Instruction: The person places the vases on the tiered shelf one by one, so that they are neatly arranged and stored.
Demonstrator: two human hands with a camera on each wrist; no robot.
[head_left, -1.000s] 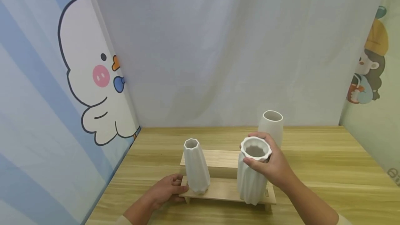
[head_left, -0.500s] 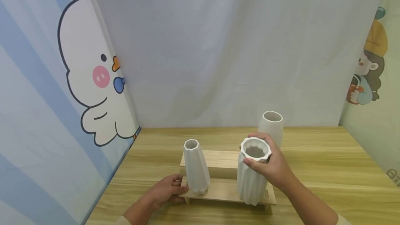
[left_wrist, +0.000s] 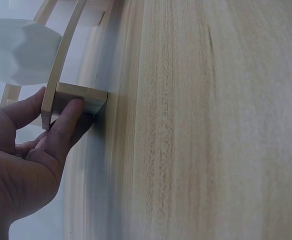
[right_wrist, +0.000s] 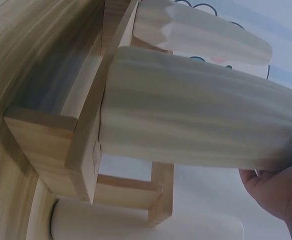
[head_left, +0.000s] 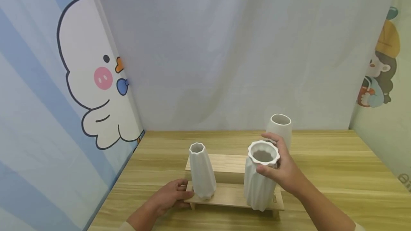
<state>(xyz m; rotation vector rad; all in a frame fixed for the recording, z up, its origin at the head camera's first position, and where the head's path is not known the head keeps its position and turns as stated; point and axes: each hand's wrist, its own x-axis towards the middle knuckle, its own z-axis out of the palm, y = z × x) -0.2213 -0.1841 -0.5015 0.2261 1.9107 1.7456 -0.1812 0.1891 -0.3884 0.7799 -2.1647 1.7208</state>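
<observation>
A two-tier wooden stand [head_left: 229, 192] sits on the table. My left hand [head_left: 171, 195] pinches the left end of its lower board, thumb above and fingers beneath, as the left wrist view shows. On that board's left side stands a slim faceted white vase [head_left: 202, 174]. A wider fluted white vase [head_left: 259, 184] stands upright at the board's right end, its base against the wood in the right wrist view. Around its scalloped mouth my right hand [head_left: 285, 170] is spread loosely, thumb near the front of the neck and fingertips just behind the rim.
A smooth white vase [head_left: 280, 126] stands behind the right hand, its lower part hidden by the hand and fluted vase. The wooden table [head_left: 337, 174] reaches back to a grey-white curtain [head_left: 224, 52]. Printed cartoon curtains flank both sides.
My right hand has loosened around the fluted vase: thumb and fingers have shifted right and back from the rim. The vases, stand and left hand look unmoved.
</observation>
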